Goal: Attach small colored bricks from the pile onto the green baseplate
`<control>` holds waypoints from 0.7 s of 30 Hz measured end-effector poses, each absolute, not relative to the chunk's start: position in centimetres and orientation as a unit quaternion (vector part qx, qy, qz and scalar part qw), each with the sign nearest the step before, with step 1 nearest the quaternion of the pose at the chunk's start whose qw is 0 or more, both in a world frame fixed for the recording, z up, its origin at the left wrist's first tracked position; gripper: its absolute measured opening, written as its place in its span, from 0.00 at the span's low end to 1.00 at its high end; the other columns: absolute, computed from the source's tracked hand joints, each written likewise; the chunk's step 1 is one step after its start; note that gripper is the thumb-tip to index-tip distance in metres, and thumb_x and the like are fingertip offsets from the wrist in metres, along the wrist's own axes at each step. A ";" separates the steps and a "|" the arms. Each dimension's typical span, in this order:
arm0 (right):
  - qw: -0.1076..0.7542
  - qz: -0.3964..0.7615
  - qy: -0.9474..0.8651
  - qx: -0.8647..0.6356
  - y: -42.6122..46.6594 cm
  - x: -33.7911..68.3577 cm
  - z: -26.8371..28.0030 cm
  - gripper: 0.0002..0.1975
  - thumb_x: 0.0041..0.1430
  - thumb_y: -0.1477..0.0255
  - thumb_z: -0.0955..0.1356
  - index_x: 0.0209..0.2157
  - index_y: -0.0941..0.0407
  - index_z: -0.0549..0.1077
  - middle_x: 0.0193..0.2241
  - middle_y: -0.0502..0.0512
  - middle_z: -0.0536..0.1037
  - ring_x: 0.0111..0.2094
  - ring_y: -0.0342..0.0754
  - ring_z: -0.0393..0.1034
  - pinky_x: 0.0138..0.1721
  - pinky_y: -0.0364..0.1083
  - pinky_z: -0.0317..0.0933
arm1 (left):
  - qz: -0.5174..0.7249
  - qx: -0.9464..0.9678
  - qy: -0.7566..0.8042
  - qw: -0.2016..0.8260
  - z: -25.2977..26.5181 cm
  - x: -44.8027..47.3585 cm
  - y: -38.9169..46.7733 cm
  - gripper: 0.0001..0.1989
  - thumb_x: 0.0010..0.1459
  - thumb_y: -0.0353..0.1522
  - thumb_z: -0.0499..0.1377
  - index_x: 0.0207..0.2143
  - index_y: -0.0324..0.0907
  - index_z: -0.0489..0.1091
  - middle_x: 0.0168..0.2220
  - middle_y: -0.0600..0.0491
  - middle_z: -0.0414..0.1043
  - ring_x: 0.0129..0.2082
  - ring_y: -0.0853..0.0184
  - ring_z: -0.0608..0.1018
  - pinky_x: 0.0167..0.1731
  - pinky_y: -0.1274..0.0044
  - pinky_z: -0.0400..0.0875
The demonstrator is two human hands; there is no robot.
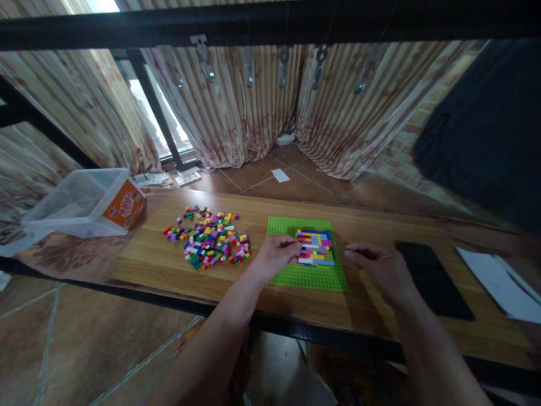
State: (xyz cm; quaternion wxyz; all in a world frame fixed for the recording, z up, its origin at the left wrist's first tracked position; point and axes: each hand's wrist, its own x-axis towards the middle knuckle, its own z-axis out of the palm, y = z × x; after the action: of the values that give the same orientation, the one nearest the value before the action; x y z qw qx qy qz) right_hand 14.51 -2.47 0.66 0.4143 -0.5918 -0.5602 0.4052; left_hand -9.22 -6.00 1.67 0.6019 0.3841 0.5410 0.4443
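Note:
A green studded baseplate (307,278) lies on the wooden table, bearing a low build of multicoloured bricks (315,246) in its upper right part. My left hand (276,256) reaches over the plate, its fingers closed at the left edge of the build; whatever is between them is too small to make out. To the right of the plate, my right hand (378,268) pinches a small green brick (345,250) between thumb and forefinger, just above the table and apart from the build.
Left of the plate, loose bricks (213,237) lie in a spread pile. A clear plastic bin (80,197) with an orange label stands at the far left. On the right are a black tablet-like slab (435,279) and white paper (494,282). A dark bar (270,25) crosses overhead.

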 end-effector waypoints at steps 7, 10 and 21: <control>0.403 0.419 -0.580 -0.571 -2.3 12.4 -0.4 0.12 0.41 0.61 0.76 0.28 0.53 0.81 0.29 0.53 0.83 0.33 0.50 0.76 0.40 0.50 0.69 | 0.440 0.413 0.553 0.574 1.4 -8.8 -5.9 0.05 0.55 0.30 0.60 0.29 0.36 0.73 0.20 0.59 0.68 0.20 0.76 0.67 0.24 0.82 0.60; 0.405 0.422 -0.585 -0.562 -1.9 12.2 -0.9 0.12 0.43 0.61 0.76 0.29 0.53 0.81 0.30 0.53 0.83 0.33 0.50 0.76 0.40 0.49 0.69 | 0.434 0.418 0.556 0.573 1.4 -8.8 -6.0 0.05 0.55 0.30 0.60 0.29 0.37 0.73 0.20 0.59 0.68 0.20 0.76 0.67 0.25 0.82 0.60; 0.400 0.432 -0.569 -0.574 -1.8 12.1 -0.8 0.18 0.37 0.58 0.78 0.29 0.54 0.80 0.30 0.54 0.83 0.33 0.50 0.76 0.39 0.50 0.70 | 0.419 0.465 0.542 0.561 1.2 -9.4 -6.3 0.07 0.55 0.32 0.60 0.29 0.37 0.74 0.22 0.57 0.69 0.22 0.74 0.67 0.25 0.82 0.60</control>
State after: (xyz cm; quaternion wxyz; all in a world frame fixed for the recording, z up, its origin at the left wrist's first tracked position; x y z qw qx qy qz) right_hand 12.08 -1.83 -0.83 0.4000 -0.5739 -0.5694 0.4317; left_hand -9.38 -6.34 1.17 0.5605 0.4650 0.5424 0.4187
